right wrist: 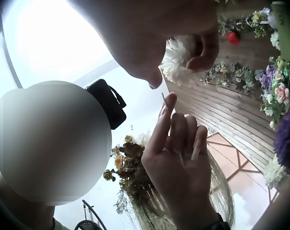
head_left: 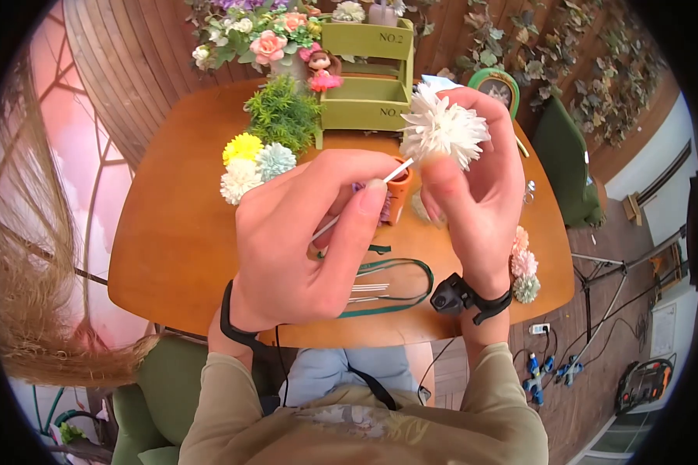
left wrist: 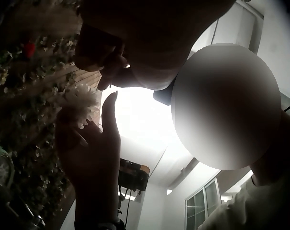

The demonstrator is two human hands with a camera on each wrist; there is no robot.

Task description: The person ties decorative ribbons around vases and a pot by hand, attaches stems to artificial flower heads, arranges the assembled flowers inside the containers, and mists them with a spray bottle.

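Observation:
Between thumb and forefinger my left hand [head_left: 287,240] pinches a thin white stick [head_left: 399,170], which slants up toward the flower. My right hand [head_left: 485,198] holds a white artificial flower head [head_left: 446,128] with its fingers behind and its thumb in front. In the head view the stick's upper end reaches the flower's lower left edge. From the right wrist, the stick [right wrist: 164,99] pokes up past the left fingertips, below the flower [right wrist: 176,62]. Behind the hands stands a small orange pot [head_left: 398,200], partly hidden.
On the wooden table [head_left: 171,232] lie several white sticks [head_left: 370,290] inside a loop of green ribbon [head_left: 430,283]. Yellow [head_left: 243,147], white and pale blue flower heads sit left; pink ones [head_left: 524,262] lie at the right edge. A green shelf [head_left: 364,116] stands behind.

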